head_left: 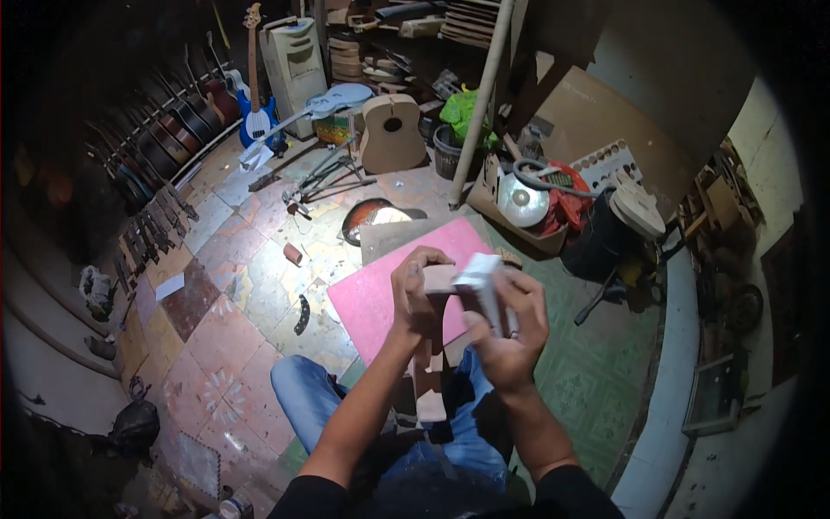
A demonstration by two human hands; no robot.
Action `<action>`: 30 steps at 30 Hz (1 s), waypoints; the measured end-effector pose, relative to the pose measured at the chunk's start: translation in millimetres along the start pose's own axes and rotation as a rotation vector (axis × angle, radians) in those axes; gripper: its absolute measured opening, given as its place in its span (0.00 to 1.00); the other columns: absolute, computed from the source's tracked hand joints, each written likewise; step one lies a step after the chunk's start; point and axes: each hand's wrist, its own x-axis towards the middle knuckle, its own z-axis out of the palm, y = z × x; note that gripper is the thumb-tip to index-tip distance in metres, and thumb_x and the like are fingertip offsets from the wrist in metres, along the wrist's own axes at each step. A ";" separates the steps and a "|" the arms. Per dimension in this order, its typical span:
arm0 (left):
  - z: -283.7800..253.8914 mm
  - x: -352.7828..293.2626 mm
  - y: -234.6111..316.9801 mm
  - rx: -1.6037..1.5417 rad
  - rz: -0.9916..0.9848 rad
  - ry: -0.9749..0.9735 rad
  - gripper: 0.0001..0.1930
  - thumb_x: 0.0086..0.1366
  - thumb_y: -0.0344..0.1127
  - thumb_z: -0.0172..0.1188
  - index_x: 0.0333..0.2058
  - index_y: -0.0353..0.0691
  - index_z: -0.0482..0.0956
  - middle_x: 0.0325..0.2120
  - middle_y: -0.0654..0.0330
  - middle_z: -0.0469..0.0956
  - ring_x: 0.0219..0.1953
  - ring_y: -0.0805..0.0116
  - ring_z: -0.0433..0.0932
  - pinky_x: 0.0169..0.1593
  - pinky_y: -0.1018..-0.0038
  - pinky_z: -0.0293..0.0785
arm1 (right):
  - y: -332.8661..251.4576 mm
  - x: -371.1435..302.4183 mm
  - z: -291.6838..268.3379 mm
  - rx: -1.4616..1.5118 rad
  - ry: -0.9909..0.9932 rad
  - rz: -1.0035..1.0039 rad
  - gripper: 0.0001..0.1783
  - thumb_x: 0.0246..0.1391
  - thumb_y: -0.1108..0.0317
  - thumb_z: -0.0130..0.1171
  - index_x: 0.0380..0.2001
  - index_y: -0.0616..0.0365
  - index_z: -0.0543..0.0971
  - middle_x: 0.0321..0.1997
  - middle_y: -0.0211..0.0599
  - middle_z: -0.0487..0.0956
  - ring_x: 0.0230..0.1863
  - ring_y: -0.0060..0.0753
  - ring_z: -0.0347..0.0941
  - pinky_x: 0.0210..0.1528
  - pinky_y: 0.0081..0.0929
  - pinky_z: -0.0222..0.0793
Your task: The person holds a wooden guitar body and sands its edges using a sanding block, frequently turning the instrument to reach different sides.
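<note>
My left hand is closed around the upper end of a pale wooden piece, held above my lap. Below that hand, a stepped wooden part stands between my thighs; whether it belongs to the same piece I cannot tell. My right hand grips a whitish, flat-sided, folded-looking thing, blurred by motion, against or just beside the wood's right end. Under both hands lies a flat pink board on the floor.
An unfinished guitar body stands ahead, with a blue electric guitar farther left. Beyond the pink board lies a dark round-edged thing. A cardboard box and black bucket stand right. A brown cylinder lies left.
</note>
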 end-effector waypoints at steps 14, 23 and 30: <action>-21.0 1.1 -17.7 0.096 0.224 -0.196 0.28 0.54 0.44 0.72 0.50 0.38 0.75 0.40 0.52 0.80 0.44 0.57 0.81 0.49 0.64 0.78 | 2.5 21.4 -29.7 -0.072 -0.173 0.200 0.27 0.50 0.73 0.69 0.56 0.65 0.78 0.52 0.48 0.74 0.52 0.41 0.77 0.56 0.34 0.75; -9.0 -6.3 -32.5 0.312 0.451 0.009 0.24 0.50 0.33 0.78 0.45 0.39 0.78 0.40 0.52 0.80 0.44 0.54 0.81 0.49 0.64 0.78 | -12.4 8.9 -7.3 -0.245 -0.247 0.095 0.28 0.46 0.71 0.72 0.54 0.60 0.81 0.50 0.51 0.76 0.47 0.50 0.76 0.51 0.42 0.74; 1.3 -12.0 -27.8 0.310 0.384 0.156 0.22 0.48 0.32 0.75 0.43 0.39 0.79 0.38 0.53 0.79 0.42 0.51 0.78 0.45 0.61 0.74 | -3.5 24.2 -1.6 -0.174 -0.215 0.115 0.29 0.41 0.66 0.73 0.51 0.59 0.83 0.48 0.51 0.77 0.46 0.51 0.76 0.50 0.42 0.74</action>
